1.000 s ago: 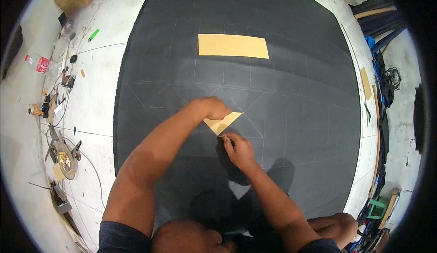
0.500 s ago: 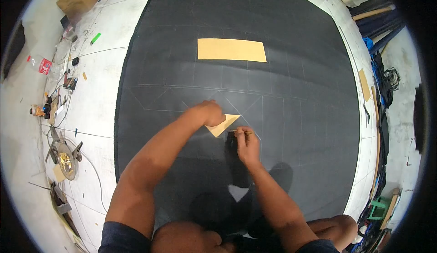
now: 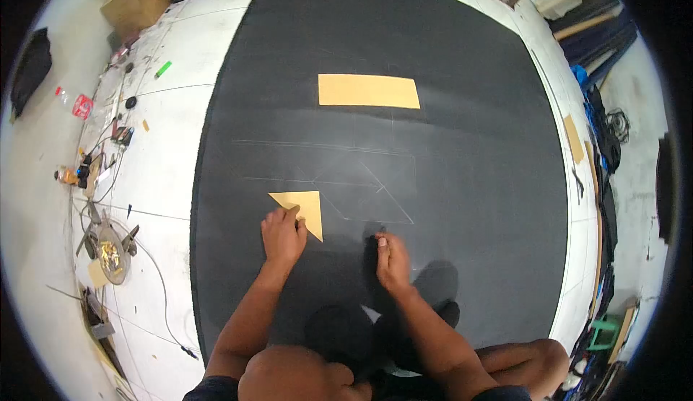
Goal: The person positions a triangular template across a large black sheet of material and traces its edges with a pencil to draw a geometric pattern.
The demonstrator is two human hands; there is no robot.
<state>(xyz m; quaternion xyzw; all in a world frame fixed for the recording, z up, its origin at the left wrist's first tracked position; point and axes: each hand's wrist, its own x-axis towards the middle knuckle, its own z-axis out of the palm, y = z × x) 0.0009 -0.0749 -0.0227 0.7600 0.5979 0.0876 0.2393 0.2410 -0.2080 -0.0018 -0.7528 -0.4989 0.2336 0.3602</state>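
A triangular piece of yellow card is pinched at its lower edge by my left hand, just above the black sheet or touching it; I cannot tell which. White chalk-like lines cross the sheet, with slanted ones between and ahead of my hands. My right hand rests on the sheet to the right, its fingers closed. The thin pen-like stick seen in it earlier is mostly hidden by the fingers now. Farther ahead lies a rectangular yellow card, flat on the sheet.
White floor tiles border the sheet. On the left are a green lighter, a plastic bottle, a metal dish and a cable. Rolled dark material and a green stool are along the right.
My left hand has moved left and nearer to me, lifting the triangular card off the drawn lines and turning it. My right hand has drawn back slightly. The camera view has shifted a little.
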